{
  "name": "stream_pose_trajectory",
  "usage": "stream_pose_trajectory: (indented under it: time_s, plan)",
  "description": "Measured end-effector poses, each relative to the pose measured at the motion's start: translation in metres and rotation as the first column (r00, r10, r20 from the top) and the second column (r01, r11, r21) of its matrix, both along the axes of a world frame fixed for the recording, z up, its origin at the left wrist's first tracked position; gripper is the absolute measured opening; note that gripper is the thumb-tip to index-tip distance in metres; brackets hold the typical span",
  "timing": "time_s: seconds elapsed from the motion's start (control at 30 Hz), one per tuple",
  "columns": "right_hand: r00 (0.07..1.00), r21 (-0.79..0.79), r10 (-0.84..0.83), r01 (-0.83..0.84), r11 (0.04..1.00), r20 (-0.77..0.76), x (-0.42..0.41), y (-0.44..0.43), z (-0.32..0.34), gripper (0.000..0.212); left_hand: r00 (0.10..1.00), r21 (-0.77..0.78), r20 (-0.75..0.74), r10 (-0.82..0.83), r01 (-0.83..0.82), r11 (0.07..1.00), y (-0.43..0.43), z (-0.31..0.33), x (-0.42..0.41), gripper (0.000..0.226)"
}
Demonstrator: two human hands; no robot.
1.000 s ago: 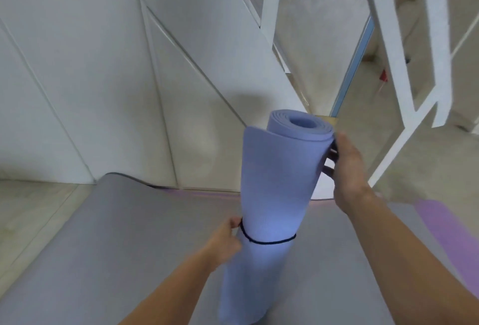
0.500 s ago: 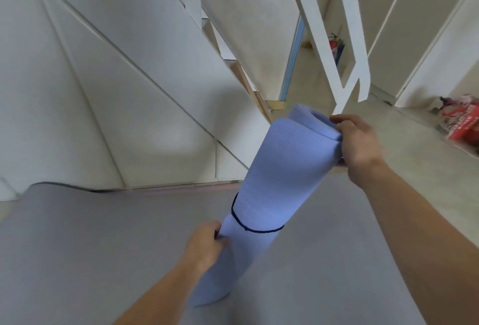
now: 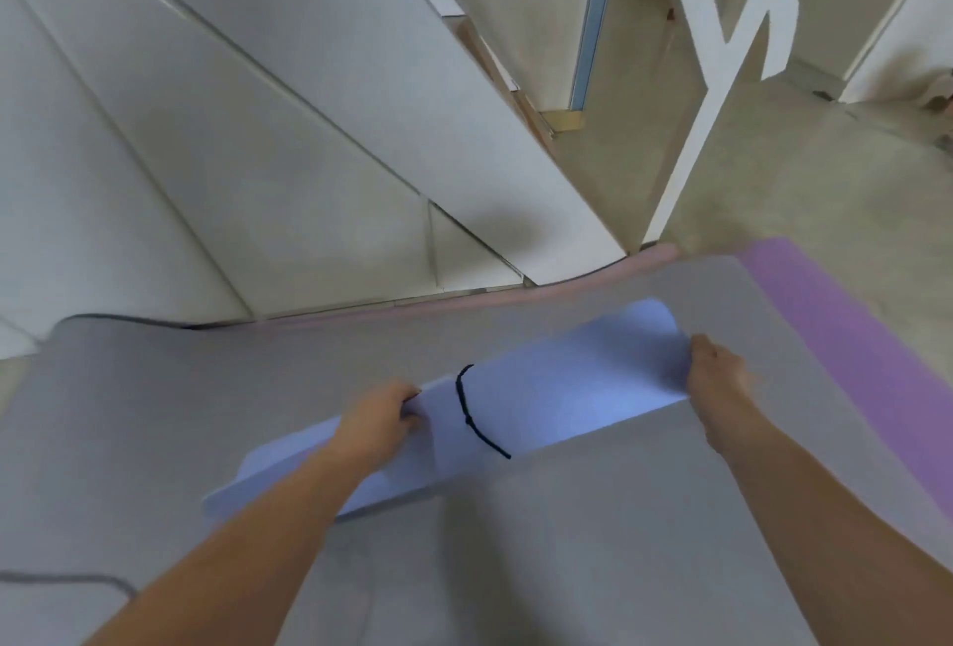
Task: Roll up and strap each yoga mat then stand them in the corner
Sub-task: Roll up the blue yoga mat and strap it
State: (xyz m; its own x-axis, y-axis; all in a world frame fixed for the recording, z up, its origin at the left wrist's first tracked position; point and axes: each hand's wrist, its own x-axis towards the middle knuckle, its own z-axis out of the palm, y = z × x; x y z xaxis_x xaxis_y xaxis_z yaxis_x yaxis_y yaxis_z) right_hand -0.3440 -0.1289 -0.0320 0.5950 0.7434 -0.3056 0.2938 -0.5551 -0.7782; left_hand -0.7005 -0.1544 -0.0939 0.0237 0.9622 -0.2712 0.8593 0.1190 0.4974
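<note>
A rolled lavender-blue yoga mat (image 3: 567, 387) lies nearly level across the middle of the view, over a flat grey mat (image 3: 619, 516). A thin black strap (image 3: 472, 413) circles the roll left of its middle. My left hand (image 3: 379, 421) grips the roll just left of the strap. My right hand (image 3: 714, 369) holds the roll's far right end, fingers wrapped round its edge. The roll's lower left end is partly hidden behind my left forearm.
A purple mat (image 3: 835, 336) sticks out from under the grey one at the right. White slanted stair panels (image 3: 309, 155) rise behind the mats. A white post (image 3: 691, 150) stands at the right, with beige floor (image 3: 825, 191) beyond it.
The roll has tipped from upright down to nearly level over the grey mat. My right hand came down with its top end; my left hand stayed near the strap. The view swung downward.
</note>
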Motion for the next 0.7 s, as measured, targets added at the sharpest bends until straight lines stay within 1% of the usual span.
stream_pose_trajectory:
  time_s: [0.03,0.07,0.13,0.17,0.2,0.23,0.27,0.3,0.33,0.37,0.4,0.43,0.47,0.53,0.57,0.63,0.7]
  plan:
    - [0.987,0.004,0.049,-0.051,0.999,0.154,0.002,-0.005,-0.017,0.033,1.0,0.003,-0.023,-0.013,0.013,1.0,0.001,-0.012,0.007,0.019]
    - [0.949,0.012,0.089,-0.097,0.995,0.302,0.002,-0.009,-0.032,0.037,0.998,0.009,-0.05,-0.034,0.035,0.999,0.003,-0.022,0.013,0.019]
    - [0.835,0.049,0.139,-0.194,0.98,0.532,-0.004,-0.016,-0.058,0.038,0.99,0.032,-0.108,-0.093,0.097,0.995,0.005,-0.041,0.027,0.018]
    - [0.751,0.064,0.174,-0.276,0.959,0.638,-0.01,-0.018,-0.07,0.038,0.982,0.034,-0.135,-0.129,0.135,0.99,0.005,-0.052,0.033,0.019]
    - [0.657,0.065,0.232,-0.395,0.917,0.718,-0.019,-0.02,-0.081,0.039,0.97,0.029,-0.163,-0.18,0.187,0.982,0.003,-0.063,0.039,0.021]
    - [0.555,0.027,0.336,-0.545,0.838,0.761,-0.028,-0.02,-0.091,0.042,0.947,0.018,-0.206,-0.246,0.255,0.967,-0.002,-0.073,0.045,0.022]
    - [0.453,-0.05,0.473,-0.68,0.731,0.756,-0.042,-0.02,-0.099,0.044,0.929,0.028,-0.223,-0.297,0.31,0.95,-0.007,-0.084,0.049,0.021]
    - [0.346,-0.144,0.617,-0.784,0.604,0.706,-0.053,-0.019,-0.109,0.047,0.919,0.033,-0.213,-0.333,0.347,0.937,-0.011,-0.096,0.052,0.019]
    - [0.233,-0.243,0.728,-0.841,0.484,0.644,-0.064,-0.017,-0.118,0.051,0.921,0.037,-0.188,-0.341,0.354,0.935,-0.012,-0.105,0.052,0.018]
    - [0.137,-0.34,0.81,-0.858,0.385,0.57,-0.073,-0.015,-0.127,0.054,0.919,0.088,-0.207,-0.336,0.36,0.929,-0.011,-0.114,0.05,0.017]
    - [0.08,-0.409,0.858,-0.854,0.321,0.508,-0.078,-0.012,-0.138,0.057,0.921,0.086,-0.2,-0.333,0.355,0.931,-0.009,-0.113,0.05,0.014]
    - [0.061,-0.442,0.882,-0.847,0.294,0.468,-0.082,-0.008,-0.148,0.058,0.916,0.075,-0.216,-0.338,0.361,0.93,-0.005,-0.111,0.05,0.014]
    - [0.092,-0.424,0.886,-0.853,0.306,0.453,-0.084,-0.005,-0.155,0.056,0.916,0.04,-0.214,-0.339,0.355,0.934,-0.001,-0.108,0.051,0.021]
    - [0.201,-0.326,0.872,-0.871,0.367,0.446,-0.083,0.002,-0.161,0.048,0.926,0.025,-0.219,-0.308,0.321,0.947,0.013,-0.103,0.06,0.036]
    - [0.22,-0.303,0.868,-0.875,0.378,0.446,-0.081,0.007,-0.162,0.042,0.936,0.007,-0.194,-0.295,0.302,0.953,0.022,-0.1,0.071,0.041]
    - [0.223,-0.282,0.86,-0.882,0.379,0.459,-0.078,0.013,-0.166,0.031,0.955,-0.09,-0.093,-0.283,0.275,0.957,0.038,-0.105,0.097,0.047]
    - [0.194,-0.286,0.834,-0.879,0.381,0.516,-0.076,0.016,-0.173,0.029,0.947,-0.192,-0.022,-0.322,0.312,0.93,0.049,-0.116,0.115,0.046]
